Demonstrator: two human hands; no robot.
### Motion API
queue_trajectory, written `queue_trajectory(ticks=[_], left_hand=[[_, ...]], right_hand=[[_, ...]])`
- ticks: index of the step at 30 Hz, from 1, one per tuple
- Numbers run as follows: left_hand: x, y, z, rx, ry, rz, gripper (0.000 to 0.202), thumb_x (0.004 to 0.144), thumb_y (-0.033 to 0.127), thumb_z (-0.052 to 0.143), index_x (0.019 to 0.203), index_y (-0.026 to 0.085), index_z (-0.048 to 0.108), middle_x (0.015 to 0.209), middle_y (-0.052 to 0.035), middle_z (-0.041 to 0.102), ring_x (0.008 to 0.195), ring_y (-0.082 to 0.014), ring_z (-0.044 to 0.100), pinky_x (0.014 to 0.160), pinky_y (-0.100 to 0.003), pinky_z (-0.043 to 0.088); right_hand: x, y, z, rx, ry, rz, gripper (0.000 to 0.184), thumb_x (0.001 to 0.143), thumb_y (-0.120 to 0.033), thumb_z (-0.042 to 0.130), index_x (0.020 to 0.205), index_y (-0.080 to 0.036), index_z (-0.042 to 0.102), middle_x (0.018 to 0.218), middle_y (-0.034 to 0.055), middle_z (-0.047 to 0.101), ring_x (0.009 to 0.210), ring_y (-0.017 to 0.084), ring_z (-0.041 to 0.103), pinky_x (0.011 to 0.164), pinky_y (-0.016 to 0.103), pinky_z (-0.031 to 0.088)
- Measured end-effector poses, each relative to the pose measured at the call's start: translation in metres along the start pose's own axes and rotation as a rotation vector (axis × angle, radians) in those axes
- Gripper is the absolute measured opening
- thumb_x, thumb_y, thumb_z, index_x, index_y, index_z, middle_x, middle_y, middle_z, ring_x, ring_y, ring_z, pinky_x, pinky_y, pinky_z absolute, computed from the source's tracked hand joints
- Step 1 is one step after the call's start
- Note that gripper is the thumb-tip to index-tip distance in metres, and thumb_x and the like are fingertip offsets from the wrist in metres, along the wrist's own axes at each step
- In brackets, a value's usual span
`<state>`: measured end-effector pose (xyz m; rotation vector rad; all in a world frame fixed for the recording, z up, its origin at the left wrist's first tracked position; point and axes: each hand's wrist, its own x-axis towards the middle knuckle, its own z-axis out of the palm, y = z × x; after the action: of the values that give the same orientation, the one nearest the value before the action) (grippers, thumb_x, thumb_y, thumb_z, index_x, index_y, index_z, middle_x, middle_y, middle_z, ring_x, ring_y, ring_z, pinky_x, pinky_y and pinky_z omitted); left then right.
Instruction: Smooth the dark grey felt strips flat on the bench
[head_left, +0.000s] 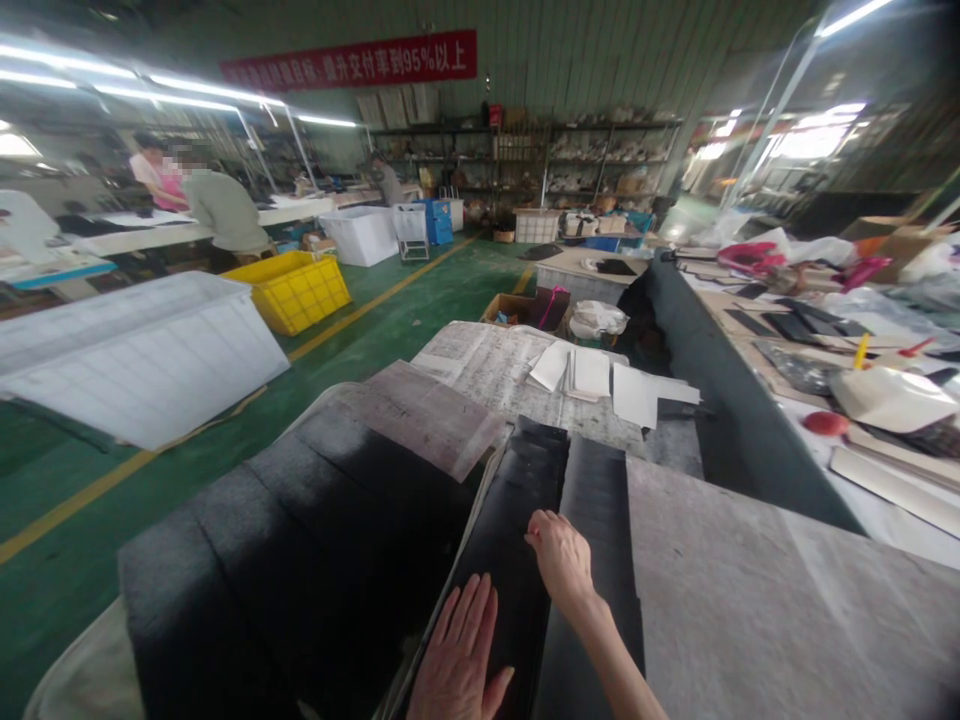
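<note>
My left hand [459,650] lies flat with fingers stretched out on a long black strip of sheet material [517,490]. My right hand [561,560] is closed, its fingers curled over the same strip near its right edge; what they hold, if anything, is hidden. A second black strip [596,520] runs alongside on the right, partly under my right forearm. To the left, wide black panels [300,540] lie side by side on a pale padded surface.
A stained grey board [780,590] lies to the right. White cut pieces [589,372] rest farther back. A cluttered workbench [795,440] stands at right. On the green floor at left are a white bin [142,350] and a yellow crate [289,292]. People work at tables beyond.
</note>
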<state>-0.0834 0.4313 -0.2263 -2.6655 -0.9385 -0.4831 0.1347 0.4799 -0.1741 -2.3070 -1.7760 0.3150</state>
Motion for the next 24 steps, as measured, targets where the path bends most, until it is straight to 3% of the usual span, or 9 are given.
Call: queue_trajectory(ticks=[11,16,20,24], left_hand=[[0.005,-0.002,0.005,0.027,0.024,0.011,0.068,0.084,0.042,0.064,0.142,0.007,0.052,0.15,-0.0143,0.053,0.139,-0.0278,0.048,0.106,-0.04,0.044],[0.006,-0.002,0.001,0.038,0.022,0.013,0.07,0.082,0.041,0.064,0.143,0.008,0.052,0.152,-0.0128,0.051,0.14,-0.0277,0.046,0.108,-0.04,0.041],[0.006,-0.002,-0.002,0.039,0.03,0.016,0.069,0.082,0.042,0.063,0.143,0.009,0.053,0.152,-0.0125,0.05,0.141,-0.0274,0.045,0.11,-0.04,0.039],[0.005,-0.003,0.001,0.047,0.022,0.021,0.069,0.082,0.041,0.062,0.143,0.009,0.053,0.154,-0.0128,0.049,0.142,-0.0276,0.044,0.111,-0.041,0.039]], right_hand=[[0.003,0.005,0.004,0.013,0.019,-0.006,0.013,0.092,-0.015,0.067,0.083,-0.024,0.062,0.082,-0.0033,0.071,0.08,0.016,0.068,0.062,0.027,0.033],[0.003,0.003,0.003,0.018,0.012,0.008,0.011,0.09,-0.016,0.071,0.091,-0.023,0.062,0.086,-0.0036,0.071,0.083,0.017,0.068,0.063,0.027,0.037],[-0.004,0.001,0.0,-0.051,0.077,0.015,0.013,0.091,-0.014,0.067,0.1,-0.022,0.063,0.103,0.0027,0.068,0.099,0.023,0.065,0.073,0.031,0.043],[-0.015,-0.003,-0.006,-0.061,0.086,0.02,0.008,0.096,-0.017,0.06,0.097,-0.023,0.065,0.101,0.0031,0.068,0.097,0.023,0.064,0.076,0.033,0.045]])
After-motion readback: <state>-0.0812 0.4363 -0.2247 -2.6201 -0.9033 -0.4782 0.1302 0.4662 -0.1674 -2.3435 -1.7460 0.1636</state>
